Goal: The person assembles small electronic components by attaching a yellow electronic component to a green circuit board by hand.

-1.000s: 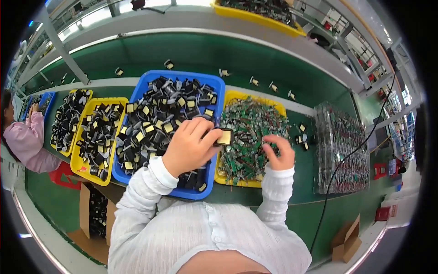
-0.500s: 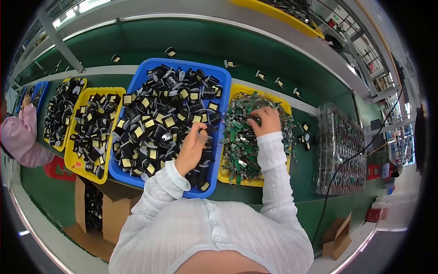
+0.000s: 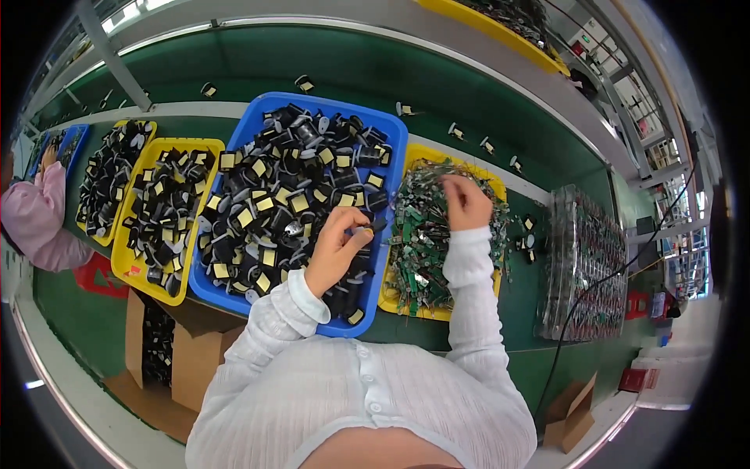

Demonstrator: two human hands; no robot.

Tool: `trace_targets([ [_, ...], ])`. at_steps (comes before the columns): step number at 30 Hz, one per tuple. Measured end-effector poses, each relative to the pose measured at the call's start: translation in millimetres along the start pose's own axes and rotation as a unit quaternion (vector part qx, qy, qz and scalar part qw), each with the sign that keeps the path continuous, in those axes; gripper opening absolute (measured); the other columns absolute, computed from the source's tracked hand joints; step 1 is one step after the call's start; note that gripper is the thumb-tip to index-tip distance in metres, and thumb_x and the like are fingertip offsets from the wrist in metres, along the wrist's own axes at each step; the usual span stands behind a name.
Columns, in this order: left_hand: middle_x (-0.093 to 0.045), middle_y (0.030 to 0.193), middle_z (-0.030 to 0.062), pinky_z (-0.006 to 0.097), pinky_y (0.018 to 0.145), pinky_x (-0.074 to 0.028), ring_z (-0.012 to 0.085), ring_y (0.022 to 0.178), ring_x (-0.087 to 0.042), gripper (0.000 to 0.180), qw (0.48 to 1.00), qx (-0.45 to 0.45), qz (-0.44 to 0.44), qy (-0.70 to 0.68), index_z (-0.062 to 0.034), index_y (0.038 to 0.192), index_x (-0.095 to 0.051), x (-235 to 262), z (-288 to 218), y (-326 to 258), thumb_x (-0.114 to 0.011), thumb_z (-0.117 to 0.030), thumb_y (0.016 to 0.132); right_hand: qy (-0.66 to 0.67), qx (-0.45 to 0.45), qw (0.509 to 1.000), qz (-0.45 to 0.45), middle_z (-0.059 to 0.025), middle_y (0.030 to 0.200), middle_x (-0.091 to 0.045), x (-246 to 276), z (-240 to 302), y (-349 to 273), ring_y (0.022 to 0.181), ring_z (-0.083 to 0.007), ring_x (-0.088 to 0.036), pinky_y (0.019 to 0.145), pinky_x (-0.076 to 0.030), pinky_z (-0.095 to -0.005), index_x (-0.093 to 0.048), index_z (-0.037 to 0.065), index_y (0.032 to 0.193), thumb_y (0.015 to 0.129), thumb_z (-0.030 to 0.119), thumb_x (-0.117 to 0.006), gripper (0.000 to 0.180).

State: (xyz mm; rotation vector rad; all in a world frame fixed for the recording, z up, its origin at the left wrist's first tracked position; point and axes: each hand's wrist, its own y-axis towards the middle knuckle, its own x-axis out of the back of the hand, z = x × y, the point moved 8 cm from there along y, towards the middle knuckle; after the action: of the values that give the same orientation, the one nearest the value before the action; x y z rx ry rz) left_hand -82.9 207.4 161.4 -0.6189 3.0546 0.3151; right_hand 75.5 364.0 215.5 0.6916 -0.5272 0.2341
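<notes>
Bright, even light; glare upper left; outer edges bowed, corners black.

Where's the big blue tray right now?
In the head view, the big blue tray sits just left of centre, between two yellow trays, beneath the left hand.

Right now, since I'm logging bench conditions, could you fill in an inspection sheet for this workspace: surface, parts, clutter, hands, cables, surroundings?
Surface: green bench, trays side by side.
Parts: blue tray heaped with black parts with pale yellow faces; yellow tray to its right, heaped with green circuit boards.
Clutter: loose parts beyond the trays.
Hands: left hand appears to pinch a dark part in its fingers; right hand above the circuit boards, grip unclear.
Cables: black cable hanging at right.
Surroundings: co-worker in pink at left; clear plastic stack at right.
</notes>
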Motion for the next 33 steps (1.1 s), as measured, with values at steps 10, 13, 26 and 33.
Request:
trace_targets([
  [10, -0.058, 0.082, 0.0054, 0.021, 0.059, -0.048, 0.0092, 0.070, -0.057, 0.019, 0.985, 0.098, 0.087, -0.116, 0.0020, 0.094, -0.056, -23, 9, -6, -0.061, -0.002, 0.075, 0.451, -0.240, 0.852, 0.113, -0.0079, 0.074, -0.058, -5, 43, -71, 0.067, -0.0163, -0.061, 0.063, -0.051, -0.0270, -0.047, 0.001, 0.083, 0.077, -0.002, -0.059, 0.014],
  [13, -0.056, 0.090, 0.0077, 0.022, 0.064, -0.049, 0.0119, 0.072, -0.057, 0.026, 0.991, 0.066, 0.077, -0.083, 0.0044, 0.095, -0.057, -23, 1, -4, -0.062, 0.004, 0.070, 0.457, -0.255, 0.851, 0.051, -0.0079, 0.074, -0.057, -10, 48, -82, 0.067, -0.0158, -0.060, 0.063, -0.051, -0.0261, -0.045, 0.001, 0.081, 0.075, -0.006, -0.060, 0.017],
  [26, -0.056, 0.103, 0.0107, 0.025, 0.073, -0.050, 0.0147, 0.089, -0.056, 0.030, 0.986, 0.055, 0.127, -0.098, 0.0038, 0.105, -0.057, -36, -4, -10, -0.060, 0.000, 0.076, 0.353, -0.246, 0.903, -0.022, -0.0094, 0.090, -0.058, -13, 32, -103, 0.076, -0.0132, -0.059, 0.064, -0.049, -0.0231, -0.054, -0.002, 0.096, 0.071, -0.004, -0.066, 0.028],
  [33, -0.057, 0.097, 0.0089, 0.023, 0.070, -0.047, 0.0126, 0.084, -0.057, 0.024, 0.992, 0.032, 0.109, -0.050, 0.0044, 0.101, -0.058, -33, -8, -9, -0.058, 0.001, 0.077, 0.137, -0.151, 0.978, 0.031, -0.0121, 0.085, -0.057, -9, 45, -95, 0.068, -0.0220, -0.058, 0.059, -0.047, -0.0279, -0.056, 0.001, 0.096, 0.073, 0.010, -0.065, 0.026],
])
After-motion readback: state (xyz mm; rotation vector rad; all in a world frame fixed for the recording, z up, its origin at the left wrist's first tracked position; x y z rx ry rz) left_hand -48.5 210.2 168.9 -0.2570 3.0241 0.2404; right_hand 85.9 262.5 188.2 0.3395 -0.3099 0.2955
